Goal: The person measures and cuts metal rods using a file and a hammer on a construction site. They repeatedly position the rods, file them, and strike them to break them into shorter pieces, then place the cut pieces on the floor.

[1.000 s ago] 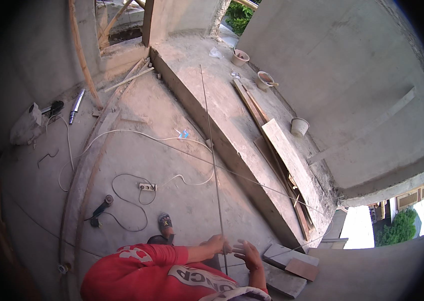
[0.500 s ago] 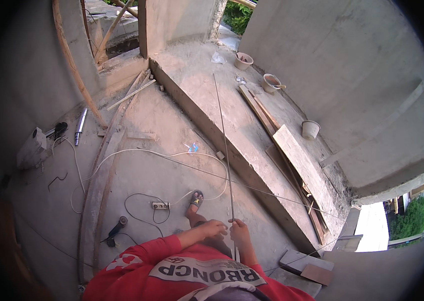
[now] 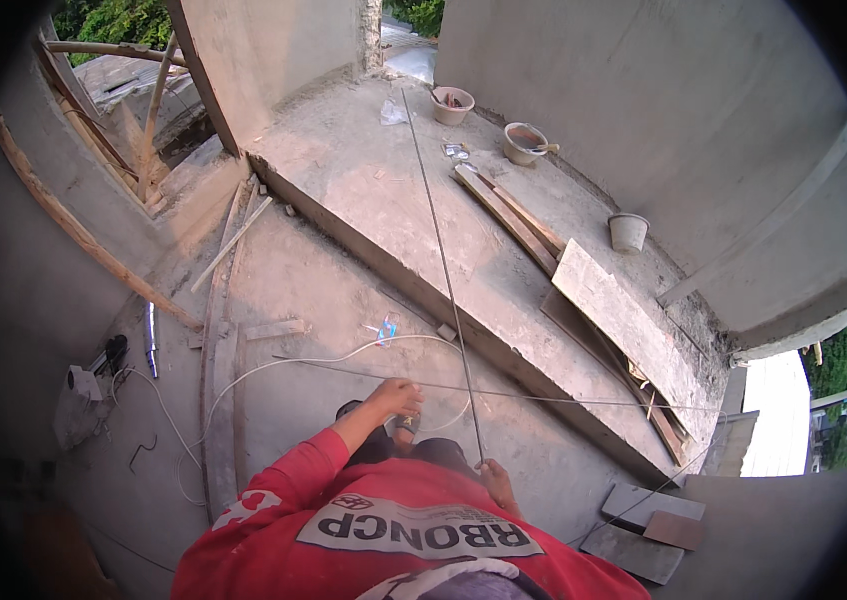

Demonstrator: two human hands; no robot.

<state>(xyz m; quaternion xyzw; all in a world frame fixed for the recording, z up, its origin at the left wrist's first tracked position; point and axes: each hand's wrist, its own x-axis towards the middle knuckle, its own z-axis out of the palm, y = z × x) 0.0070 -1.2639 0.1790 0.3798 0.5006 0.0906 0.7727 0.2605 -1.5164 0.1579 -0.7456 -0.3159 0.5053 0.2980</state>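
My right hand point(image 3: 497, 481) is closed around the near end of a long thin metal rod point(image 3: 442, 250). From there the rod runs away over the raised concrete step point(image 3: 363, 235) toward the far wall. My left hand point(image 3: 398, 397) is raised above my foot, apart from the rod, with its fingers curled. Whatever it may hold is hidden. Beneath it, a second thin rod point(image 3: 563, 401) crosses the floor and the step from left to right. A pale cable point(image 3: 273, 371) loops over the floor nearby.
Wooden planks point(image 3: 618, 335) lie along the step, near a bucket point(image 3: 628, 232) and two basins point(image 3: 523, 144) point(image 3: 452, 105). Long boards point(image 3: 221, 420) and a metal tube point(image 3: 151, 340) are on the left. Flat slabs point(image 3: 648, 535) lie at lower right. A bent wooden pole point(image 3: 93, 240) leans left.
My left hand has moved away from the right hand, forward and to the left. My right hand still grips the rod, slightly lower and further right. The view has shifted.
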